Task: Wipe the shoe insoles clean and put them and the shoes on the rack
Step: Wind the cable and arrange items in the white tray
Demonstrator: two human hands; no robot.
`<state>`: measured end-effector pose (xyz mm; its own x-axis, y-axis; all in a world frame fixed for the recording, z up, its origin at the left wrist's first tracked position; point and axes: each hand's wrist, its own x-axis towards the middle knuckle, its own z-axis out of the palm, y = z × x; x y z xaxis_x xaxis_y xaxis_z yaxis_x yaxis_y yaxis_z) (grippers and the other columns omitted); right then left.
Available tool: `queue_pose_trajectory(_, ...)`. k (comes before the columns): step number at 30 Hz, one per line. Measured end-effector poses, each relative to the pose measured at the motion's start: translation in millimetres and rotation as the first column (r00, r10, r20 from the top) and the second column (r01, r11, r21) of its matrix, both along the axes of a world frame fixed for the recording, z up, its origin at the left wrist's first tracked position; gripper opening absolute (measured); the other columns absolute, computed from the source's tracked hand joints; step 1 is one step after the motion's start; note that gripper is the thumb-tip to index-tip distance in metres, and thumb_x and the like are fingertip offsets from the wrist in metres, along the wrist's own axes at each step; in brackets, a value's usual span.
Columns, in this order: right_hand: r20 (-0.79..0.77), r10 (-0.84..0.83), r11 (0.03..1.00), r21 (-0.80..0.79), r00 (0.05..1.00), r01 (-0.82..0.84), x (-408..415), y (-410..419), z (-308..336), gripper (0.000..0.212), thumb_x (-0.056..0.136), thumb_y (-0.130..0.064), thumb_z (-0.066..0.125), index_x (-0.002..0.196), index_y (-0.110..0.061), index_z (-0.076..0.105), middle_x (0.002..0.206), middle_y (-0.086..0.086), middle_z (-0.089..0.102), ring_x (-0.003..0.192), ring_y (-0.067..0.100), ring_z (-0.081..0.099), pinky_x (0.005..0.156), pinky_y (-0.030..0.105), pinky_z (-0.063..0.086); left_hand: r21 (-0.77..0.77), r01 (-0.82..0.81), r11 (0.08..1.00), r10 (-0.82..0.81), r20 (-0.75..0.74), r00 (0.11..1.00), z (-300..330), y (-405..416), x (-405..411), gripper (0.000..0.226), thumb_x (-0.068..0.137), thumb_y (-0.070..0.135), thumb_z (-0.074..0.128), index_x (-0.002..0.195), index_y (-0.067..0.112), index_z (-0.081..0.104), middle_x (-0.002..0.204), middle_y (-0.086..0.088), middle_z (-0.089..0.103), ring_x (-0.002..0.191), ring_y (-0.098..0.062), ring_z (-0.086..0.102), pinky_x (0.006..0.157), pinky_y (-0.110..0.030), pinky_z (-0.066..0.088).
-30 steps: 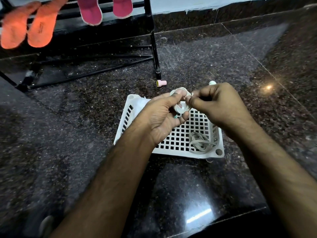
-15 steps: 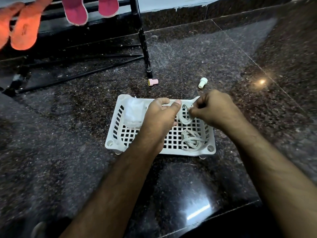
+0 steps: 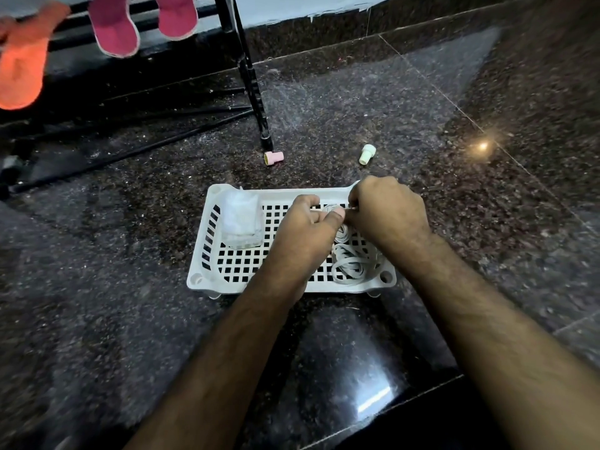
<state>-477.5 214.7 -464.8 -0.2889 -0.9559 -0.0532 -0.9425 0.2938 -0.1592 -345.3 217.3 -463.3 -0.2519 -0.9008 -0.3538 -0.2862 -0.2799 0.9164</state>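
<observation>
Both hands are down inside the white basket point(image 3: 207, 251), prob. so the coiled white lace point(image 3: 341, 229) they're working on lands in the tray instead of on the granite floor point(image 3: 422, 102). The left hand point(image 3: 305, 235) has fingers curled w/ the thumb pressed forward against the coil, holding it in shape; the right hand point(image 3: 386, 212) is closed tight, fingertips pinching what looks like the lace's loose end, though the exact contact is hidden behind the knuckles. A 2nd lace bundle point(image 3: 352, 267) already lies in the basket's near right corner, just below the hands, so I'd judge this is tidying the laces aside, not the wiping itself. A clear plastic packet point(image 3: 242, 219) sits in the basket's far left part, apart from the laces, contents unclear. As for the task's things: 2 pink insoles point(image 3: 113, 30) and an orange insole point(image 3: 22, 66) hang over the bars of the black rack point(image 3: 250, 76) at top left, well away from the hands, presumably placed there to air. No shoes visible in frame. 2 small caps, a pink cap point(image 3: 273, 157) by the rack's foot and a pale cap point(image 3: 367, 154) to its right, lie loose on the floor beyond the basket; poss. rack end-caps, can't tell.
</observation>
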Motion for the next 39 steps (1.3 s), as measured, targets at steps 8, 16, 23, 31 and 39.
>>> queue_pose_trajectory(8, 0.030, -0.001, 0.986, -0.164, 1.000, 0.006, 1, 0, 11, 0.031, 0.091, -0.048, 0.060, 0.104, -0.021, 0.067, 0.095, 0.012, 0.066, 0.089, 0.035, 0.066, 0.071, 0.037, 0.049, -0.094, -0.062, 0.994, 0.064, 0.019, 0.998, 2, -6, 2, 0.037, 0.097, 0.032, 0.064, 0.131, 0.022, 0.055, 0.096, 0.002, 0.066, 0.097, -0.018, 0.066, 0.095, -0.045, 0.054)
queue_pose_trajectory(16, 0.208, 0.039, 0.976, -0.219, 0.977, 0.007, 9, 1, 17, 0.021, 0.093, -0.044, 0.060, 0.099, -0.027, 0.070, 0.089, 0.001, 0.069, 0.086, 0.025, 0.065, 0.074, 0.035, 0.052, -0.184, -0.159, 0.970, 0.162, 0.002, 0.987, 7, -15, 11, 0.027, 0.096, 0.029, 0.064, 0.123, 0.025, 0.062, 0.101, 0.004, 0.069, 0.093, -0.015, 0.066, 0.091, -0.045, 0.057)
queue_pose_trajectory(23, 0.254, 0.107, 0.977, -0.204, 0.961, -0.055, 18, 1, 12, 0.018, 0.094, -0.042, 0.059, 0.100, -0.028, 0.070, 0.089, -0.005, 0.070, 0.085, 0.021, 0.065, 0.073, 0.033, 0.052, -0.272, -0.213, 0.938, 0.223, 0.003, 0.975, 13, -28, 25, 0.024, 0.098, 0.024, 0.064, 0.122, 0.020, 0.064, 0.101, 0.004, 0.068, 0.095, -0.013, 0.068, 0.089, -0.031, 0.056)
queue_pose_trajectory(31, 0.257, 0.141, 0.978, -0.187, 0.956, -0.094, 22, -1, 3, 0.018, 0.093, -0.043, 0.059, 0.101, -0.030, 0.069, 0.091, -0.008, 0.071, 0.086, 0.019, 0.065, 0.073, 0.033, 0.053, -0.346, -0.212, 0.914, 0.251, 0.072, 0.965, 10, -32, 29, 0.025, 0.097, 0.024, 0.064, 0.121, 0.017, 0.064, 0.100, 0.006, 0.067, 0.093, -0.009, 0.064, 0.082, -0.022, 0.052)
queue_pose_trajectory(39, 0.247, 0.142, 0.983, -0.148, 0.959, -0.108, 21, -2, 3, 0.017, 0.094, -0.042, 0.059, 0.101, -0.030, 0.069, 0.087, -0.007, 0.070, 0.084, 0.019, 0.065, 0.073, 0.031, 0.051, -0.364, -0.208, 0.908, 0.265, 0.113, 0.958, 5, -37, 34, 0.024, 0.097, 0.026, 0.064, 0.120, 0.018, 0.065, 0.097, 0.008, 0.066, 0.088, -0.008, 0.064, 0.077, -0.024, 0.054)
